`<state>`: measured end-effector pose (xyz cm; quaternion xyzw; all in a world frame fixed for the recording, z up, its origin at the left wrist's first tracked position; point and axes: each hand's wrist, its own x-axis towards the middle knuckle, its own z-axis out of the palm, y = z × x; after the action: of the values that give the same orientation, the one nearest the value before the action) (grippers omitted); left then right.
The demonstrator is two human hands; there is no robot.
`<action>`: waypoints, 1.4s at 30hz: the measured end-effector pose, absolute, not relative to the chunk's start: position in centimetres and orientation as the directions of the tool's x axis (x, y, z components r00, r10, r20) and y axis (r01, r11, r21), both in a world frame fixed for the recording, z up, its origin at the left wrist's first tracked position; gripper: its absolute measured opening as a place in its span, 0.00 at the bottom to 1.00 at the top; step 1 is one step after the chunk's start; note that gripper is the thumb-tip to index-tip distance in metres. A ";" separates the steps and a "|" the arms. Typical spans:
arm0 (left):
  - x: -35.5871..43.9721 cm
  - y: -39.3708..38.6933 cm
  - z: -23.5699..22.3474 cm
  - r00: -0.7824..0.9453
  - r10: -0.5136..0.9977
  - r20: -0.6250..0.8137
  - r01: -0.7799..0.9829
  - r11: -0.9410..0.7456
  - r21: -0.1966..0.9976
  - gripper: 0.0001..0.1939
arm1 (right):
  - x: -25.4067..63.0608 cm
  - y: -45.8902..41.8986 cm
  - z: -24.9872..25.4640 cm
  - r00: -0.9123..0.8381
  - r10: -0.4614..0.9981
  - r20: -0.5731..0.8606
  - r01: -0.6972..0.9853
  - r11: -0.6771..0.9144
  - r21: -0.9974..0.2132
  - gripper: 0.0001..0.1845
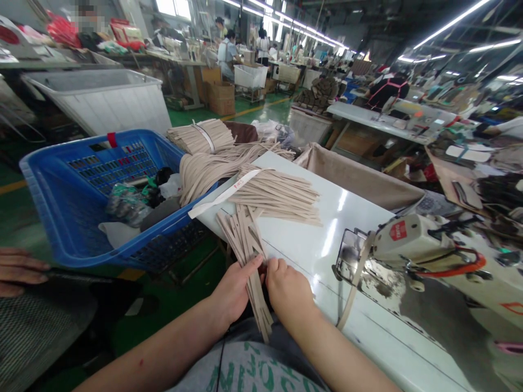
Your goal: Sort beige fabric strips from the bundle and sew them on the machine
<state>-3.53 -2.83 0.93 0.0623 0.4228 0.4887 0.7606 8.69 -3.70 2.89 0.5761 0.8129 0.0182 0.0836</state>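
Observation:
My left hand [236, 287] is closed around a loose bundle of flat beige strips [241, 237], its thumb lying across them. The strips fan out over the table's edge at the top, and their lower ends hang in front of my lap. Right beside it, my right hand [289, 284] is curled shut against the bundle's side; what its fingers grip is hidden. Just beyond, a larger pile of beige strips [281, 193] lies on the white sewing table [302, 239], with a white paper band [229, 191] marked in red across its end.
A sewing machine [408, 245] stands at the right, a beige strip [357, 277] hanging by its needle area. At the left is a blue basket [53, 218] with bags, and more strip bundles [204, 136] rest behind it. Another person's hand [20, 272] shows at the left edge.

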 end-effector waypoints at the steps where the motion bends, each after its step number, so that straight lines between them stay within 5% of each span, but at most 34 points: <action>1: -3.6 -2.8 1.0 0.183 0.797 -0.575 -0.687 0.522 0.505 0.10 | 8.5 -4.0 3.2 -0.352 0.926 -0.133 0.922 0.368 0.118 0.10; 4: -3.7 -2.4 0.9 0.183 0.763 -0.620 -0.690 0.548 0.472 0.08 | 8.0 -4.5 4.4 -0.447 0.878 -0.171 0.885 0.462 0.062 0.18; 9: -3.7 -1.4 0.6 0.125 0.728 -0.674 -0.731 0.527 0.434 0.08 | 9.9 -0.5 6.9 -0.481 0.865 -0.139 0.863 0.440 -0.247 0.22; 13: -4.3 -1.2 1.0 0.133 0.745 -0.653 -0.752 0.505 0.423 0.09 | 13.9 6.5 6.1 -0.226 0.945 0.236 0.952 0.266 -0.153 0.22; 18: -5.9 -1.3 1.4 0.181 0.766 -0.617 -0.731 0.524 0.437 0.08 | 17.2 11.1 2.4 -0.222 0.952 0.213 0.973 0.230 -0.012 0.39; 24: -9.2 -1.6 1.6 0.394 0.768 -0.505 -0.753 0.585 0.302 0.05 | 16.0 8.4 1.2 -0.242 0.957 0.158 0.969 0.229 0.094 0.22; 28: -10.4 -1.4 1.7 0.330 0.819 -0.468 -0.795 0.509 0.329 0.06 | 15.1 6.4 2.2 -0.279 0.957 0.074 0.958 0.273 0.091 0.14; 37: -9.0 -0.6 1.1 0.267 0.797 -0.542 -0.833 0.474 0.286 0.06 | 14.7 4.5 3.8 -0.184 0.979 -0.084 0.960 0.160 -0.229 0.07; 42: -7.0 -0.3 0.6 0.262 0.800 -0.540 -0.778 0.506 0.371 0.18 | 14.7 4.7 3.2 -0.077 0.992 -0.100 0.951 0.043 -0.308 0.11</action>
<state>-7.04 -0.28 0.64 0.0151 0.3495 0.4966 0.7943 14.69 4.70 3.20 0.6756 0.7188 -0.1482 -0.0699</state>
